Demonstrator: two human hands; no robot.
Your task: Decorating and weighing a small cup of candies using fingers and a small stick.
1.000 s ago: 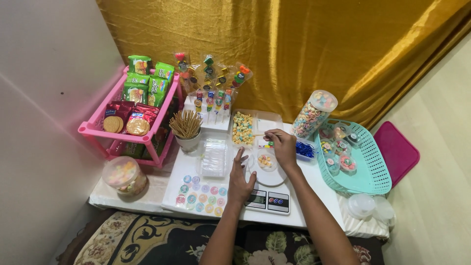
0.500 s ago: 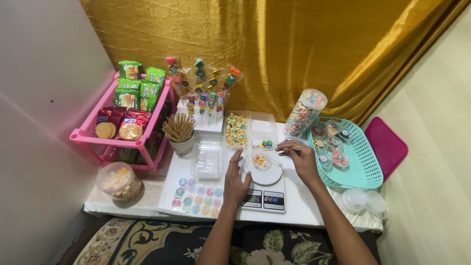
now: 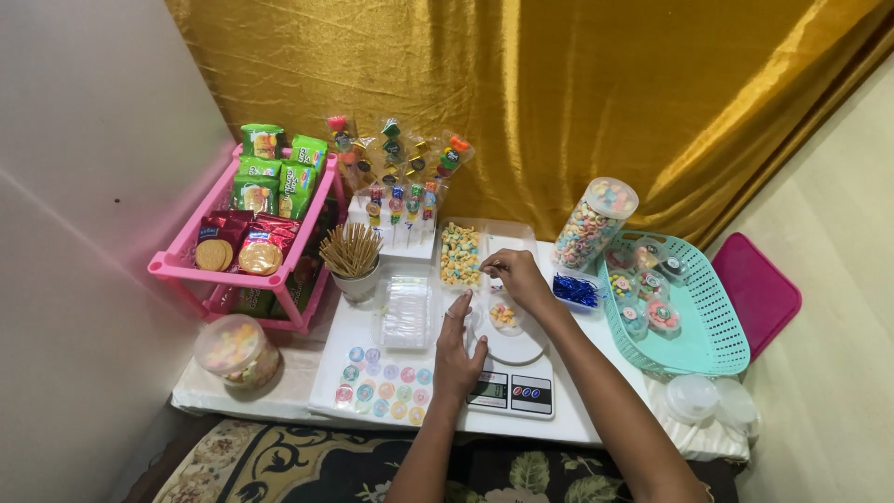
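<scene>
right hand (image 3: 520, 278) slid up from the teal basket (image 3: 722, 349) side, fingers pinched over the cereal tray (image 3: 460, 252), can't tell if it's got a piece | left hand (image 3: 456, 349) same spot, flat, fingers open beside small cup (image 3: 504, 315) on kitchen scale (image 3: 513, 377) | sticker sheet (image 3: 384, 393), stick cup (image 3: 351, 261), pink rack (image 3: 237, 237) crowd the bench (image 3: 596, 424)

glossy gold curtain (image 3: 559, 93), plastic basket (image 3: 717, 345)

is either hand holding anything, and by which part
Right hand pinches something too small to identify above the tray of colourful cereal. Left hand rests flat beside the white kitchen scale, holding nothing.
</scene>
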